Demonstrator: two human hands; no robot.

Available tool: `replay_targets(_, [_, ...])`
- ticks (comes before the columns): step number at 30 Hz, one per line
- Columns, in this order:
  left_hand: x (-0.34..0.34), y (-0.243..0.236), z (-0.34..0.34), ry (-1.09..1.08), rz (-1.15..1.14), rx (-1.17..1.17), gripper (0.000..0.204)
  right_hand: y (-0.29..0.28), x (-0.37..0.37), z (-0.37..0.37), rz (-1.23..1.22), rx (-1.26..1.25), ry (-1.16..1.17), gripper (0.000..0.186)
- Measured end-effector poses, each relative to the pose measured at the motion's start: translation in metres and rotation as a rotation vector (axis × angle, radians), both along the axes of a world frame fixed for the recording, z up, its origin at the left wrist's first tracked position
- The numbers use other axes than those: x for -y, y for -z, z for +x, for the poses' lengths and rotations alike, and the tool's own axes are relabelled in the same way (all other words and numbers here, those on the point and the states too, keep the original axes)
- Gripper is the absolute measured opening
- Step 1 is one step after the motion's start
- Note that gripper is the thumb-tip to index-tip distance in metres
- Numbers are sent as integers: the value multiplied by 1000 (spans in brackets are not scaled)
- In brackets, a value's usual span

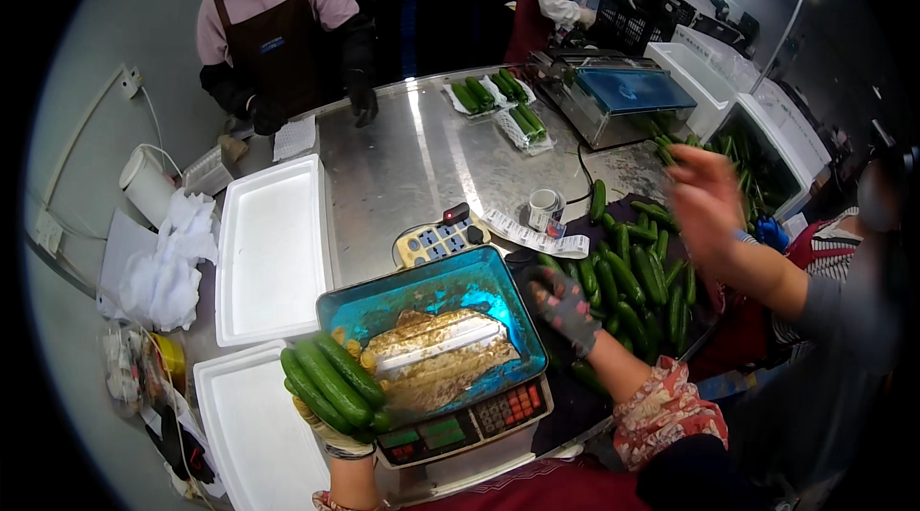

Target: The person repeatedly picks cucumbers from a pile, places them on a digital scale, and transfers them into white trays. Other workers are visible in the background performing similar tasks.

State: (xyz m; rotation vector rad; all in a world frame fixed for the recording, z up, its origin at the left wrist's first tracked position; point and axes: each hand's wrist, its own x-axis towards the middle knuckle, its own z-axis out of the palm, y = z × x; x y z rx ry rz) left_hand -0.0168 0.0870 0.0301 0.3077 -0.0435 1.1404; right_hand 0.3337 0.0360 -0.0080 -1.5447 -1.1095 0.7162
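Note:
My left hand, in a light glove, grips a bundle of three green cucumbers at the left front corner of the scale's teal tray. The tray sits on a digital scale and is smeared brown, with a pale strip lying in it. My right hand, in a dark patterned glove, hovers palm down with fingers spread just right of the tray. It is at the near edge of a pile of loose cucumbers on a dark cloth and holds nothing.
Another person's bare hand reaches over the pile from the right. Two white foam boxes lie left of the scale. A co-worker in a brown apron stands across the steel table, near packed cucumber trays and a sealing machine.

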Motion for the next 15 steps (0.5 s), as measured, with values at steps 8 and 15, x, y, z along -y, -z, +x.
replay_targets(8, [5,3,-11,-97,-36,-77,86,39,-45,111,-43,263,351,18])
replay_targets(15, [5,12,-16,-82,-46,-101,83,23,-51,99,-128,319,210,19])
